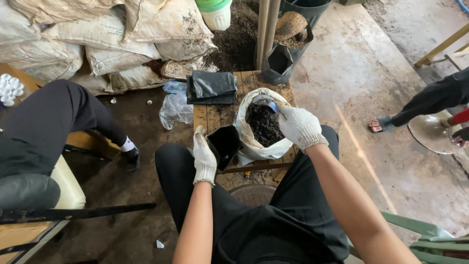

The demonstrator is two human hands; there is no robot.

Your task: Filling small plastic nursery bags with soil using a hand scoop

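- I see the small black bag (pixel 223 144) held open at its mouth by my left hand (pixel 204 157), gloved in white knit; the fingers are curled around the bag's near rim, pinching the plastic between thumb and fingers.
- Just to the right of that grip sits the white sack (pixel 254 142), its top rolled down, full of dark soil (pixel 264 124); the black bag leans against its side.
- My right hand (pixel 298 126), also gloved, is closed around a small scoop (pixel 269 104) with a blue-white edge; the scoop's tip is at the soil's far rim, inside the sack. The fingers are wrapped tight on it.
- Both sack and bag rest on a low wooden table (pixel 207 117), directly beyond my knees.
- Farther from my hands, on the table's far end, lies a folded stack of black bags (pixel 211 87); a crumpled clear plastic bag (pixel 175 110) lies on the floor to the left of it.
- Beyond that stack there is a heap of loose soil (pixel 237 41) and piled pale sacks (pixel 107 39) to the far left.
- A standing black bag (pixel 283 58) holds soil beyond the right hand.
- To the left of my left hand a seated person's dark trouser leg (pixel 49 122) shows; to the far right, another person's sandalled foot (pixel 381 124) and a metal bowl (pixel 432 134).
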